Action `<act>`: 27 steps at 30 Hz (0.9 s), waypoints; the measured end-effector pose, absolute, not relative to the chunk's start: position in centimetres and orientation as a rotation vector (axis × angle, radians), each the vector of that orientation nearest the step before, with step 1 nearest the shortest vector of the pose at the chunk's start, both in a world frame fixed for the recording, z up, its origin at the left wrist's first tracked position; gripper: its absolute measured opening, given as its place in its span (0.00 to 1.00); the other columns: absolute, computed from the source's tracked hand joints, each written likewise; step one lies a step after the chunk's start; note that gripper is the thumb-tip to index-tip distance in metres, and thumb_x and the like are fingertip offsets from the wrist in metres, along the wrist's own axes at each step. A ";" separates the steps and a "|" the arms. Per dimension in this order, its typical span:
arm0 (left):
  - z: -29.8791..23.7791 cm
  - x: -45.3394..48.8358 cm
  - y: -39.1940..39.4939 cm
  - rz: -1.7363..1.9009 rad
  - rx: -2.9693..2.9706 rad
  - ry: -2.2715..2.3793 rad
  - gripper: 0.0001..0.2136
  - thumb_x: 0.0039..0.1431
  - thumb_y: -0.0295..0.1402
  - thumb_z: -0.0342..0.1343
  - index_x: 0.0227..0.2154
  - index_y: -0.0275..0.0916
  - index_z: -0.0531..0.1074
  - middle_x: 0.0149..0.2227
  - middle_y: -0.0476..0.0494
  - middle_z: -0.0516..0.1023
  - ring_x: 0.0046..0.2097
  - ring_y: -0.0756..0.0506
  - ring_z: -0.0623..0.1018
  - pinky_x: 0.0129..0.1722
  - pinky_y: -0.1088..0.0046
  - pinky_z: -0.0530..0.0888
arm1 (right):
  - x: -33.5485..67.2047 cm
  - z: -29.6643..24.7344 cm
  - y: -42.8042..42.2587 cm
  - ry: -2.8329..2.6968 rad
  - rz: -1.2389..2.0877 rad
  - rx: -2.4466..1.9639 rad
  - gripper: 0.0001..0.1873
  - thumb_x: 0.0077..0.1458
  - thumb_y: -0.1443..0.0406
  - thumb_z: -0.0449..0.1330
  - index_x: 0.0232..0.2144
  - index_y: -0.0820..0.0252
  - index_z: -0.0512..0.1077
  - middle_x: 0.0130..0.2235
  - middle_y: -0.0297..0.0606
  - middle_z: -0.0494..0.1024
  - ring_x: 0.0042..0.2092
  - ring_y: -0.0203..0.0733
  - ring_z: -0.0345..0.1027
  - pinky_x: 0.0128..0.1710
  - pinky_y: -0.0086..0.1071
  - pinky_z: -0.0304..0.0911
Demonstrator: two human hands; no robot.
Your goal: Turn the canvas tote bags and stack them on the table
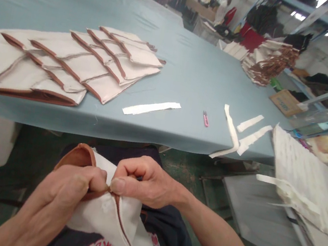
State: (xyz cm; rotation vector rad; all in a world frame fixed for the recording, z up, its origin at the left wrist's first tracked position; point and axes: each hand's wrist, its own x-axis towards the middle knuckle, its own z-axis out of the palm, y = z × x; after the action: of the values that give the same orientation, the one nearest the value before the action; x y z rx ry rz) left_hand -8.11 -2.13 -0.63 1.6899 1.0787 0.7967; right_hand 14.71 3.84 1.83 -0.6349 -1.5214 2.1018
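Note:
A cream fabric piece with brown edging (95, 212) lies across my lap. My left hand (68, 186) is closed around its brown edge on the left side. Pinching the same edge from the right, my right hand (141, 182) has its thumb and fingertips almost touching the left hand's. A brown-trimmed seam runs down the fabric from between the two hands. The spot under the fingertips is hidden. Above the left hand, a brown inner part of the piece curves upward.
Overlapping cream pieces with brown edging (82, 63) lie on the blue-green table (162, 131). White strips (152, 107) and small pink thread snips (205, 119) sit near its front edge. A tall stack of similar pieces (265, 62) stands far right, beyond a white-covered board (309, 172).

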 end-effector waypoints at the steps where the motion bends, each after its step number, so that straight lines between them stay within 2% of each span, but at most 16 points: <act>1: -0.7 -8.3 -2.0 0.783 1.676 1.058 0.30 0.83 0.53 0.35 0.25 0.44 0.64 0.24 0.54 0.60 0.25 0.48 0.60 0.24 0.70 0.62 | 14.8 1.8 3.9 -1.534 2.103 -0.637 0.27 0.60 0.47 0.76 0.28 0.60 0.70 0.25 0.23 0.65 0.27 0.30 0.51 0.26 0.28 0.50; 5: -0.3 -8.2 -1.6 0.782 1.612 1.044 0.35 0.80 0.60 0.33 0.22 0.43 0.63 0.23 0.54 0.59 0.25 0.48 0.57 0.23 0.70 0.60 | 15.5 2.1 4.1 -1.619 2.072 -0.611 0.22 0.64 0.52 0.73 0.30 0.60 0.72 0.25 0.24 0.65 0.28 0.30 0.52 0.29 0.28 0.53; 9: 0.3 -7.8 -1.4 0.784 1.605 1.078 0.35 0.79 0.61 0.37 0.22 0.42 0.64 0.23 0.54 0.60 0.25 0.48 0.60 0.24 0.70 0.60 | 15.5 2.5 3.9 -1.752 1.965 -0.640 0.14 0.63 0.59 0.69 0.32 0.59 0.71 0.26 0.24 0.65 0.27 0.30 0.53 0.27 0.27 0.52; 14: 1.0 -7.4 -1.2 0.786 1.681 1.060 0.32 0.83 0.50 0.39 0.22 0.42 0.70 0.22 0.54 0.66 0.23 0.49 0.61 0.22 0.72 0.61 | 14.6 2.1 3.1 -1.952 1.483 -0.674 0.07 0.53 0.69 0.59 0.27 0.56 0.64 0.24 0.21 0.57 0.26 0.29 0.48 0.28 0.27 0.49; 16: 1.4 -7.3 -1.2 0.813 1.729 1.045 0.29 0.82 0.46 0.42 0.25 0.43 0.75 0.23 0.53 0.72 0.24 0.49 0.66 0.25 0.73 0.66 | 14.4 2.0 3.0 -2.022 1.245 -0.702 0.06 0.51 0.69 0.57 0.26 0.55 0.63 0.24 0.21 0.57 0.26 0.29 0.48 0.28 0.28 0.48; 18: 1.8 -7.1 -1.3 0.832 1.758 1.066 0.25 0.81 0.43 0.46 0.27 0.43 0.77 0.26 0.53 0.78 0.26 0.49 0.72 0.27 0.74 0.69 | 14.6 2.1 3.1 -2.057 1.153 -0.758 0.06 0.53 0.68 0.58 0.27 0.56 0.64 0.24 0.22 0.59 0.25 0.29 0.49 0.29 0.28 0.49; 20: 1.9 -7.2 -1.4 0.836 1.764 1.096 0.23 0.80 0.41 0.49 0.26 0.44 0.75 0.25 0.54 0.77 0.26 0.49 0.73 0.25 0.75 0.68 | 14.9 2.4 3.2 -2.034 1.295 -0.827 0.08 0.59 0.65 0.60 0.28 0.56 0.66 0.25 0.24 0.63 0.26 0.30 0.52 0.28 0.28 0.50; 22: 1.8 -7.3 -1.4 0.821 1.790 1.088 0.22 0.80 0.40 0.50 0.25 0.44 0.71 0.23 0.56 0.72 0.23 0.50 0.70 0.22 0.76 0.65 | 15.2 2.8 3.3 -1.932 1.562 -0.838 0.12 0.63 0.61 0.63 0.29 0.57 0.68 0.26 0.25 0.66 0.27 0.31 0.54 0.27 0.27 0.52; 24: 1.5 -7.5 -1.3 0.816 1.847 1.047 0.22 0.80 0.39 0.50 0.25 0.44 0.69 0.23 0.57 0.70 0.23 0.51 0.67 0.21 0.77 0.63 | 15.1 2.9 3.1 -1.802 1.746 -0.796 0.12 0.64 0.60 0.64 0.29 0.57 0.68 0.27 0.26 0.66 0.27 0.31 0.55 0.26 0.26 0.53; 27: 0.9 -7.9 -1.2 0.852 1.883 0.996 0.21 0.79 0.37 0.52 0.24 0.43 0.67 0.23 0.57 0.69 0.23 0.51 0.66 0.23 0.77 0.63 | 14.3 2.6 2.4 -1.683 1.718 -0.771 0.12 0.61 0.65 0.64 0.28 0.56 0.66 0.24 0.24 0.64 0.26 0.30 0.52 0.25 0.25 0.52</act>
State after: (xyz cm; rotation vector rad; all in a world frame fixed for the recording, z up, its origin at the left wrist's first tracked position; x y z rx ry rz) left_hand -7.86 -1.19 0.86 1.8833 0.9964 0.8518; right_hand 14.30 2.40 2.56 -0.7705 -1.6827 1.7177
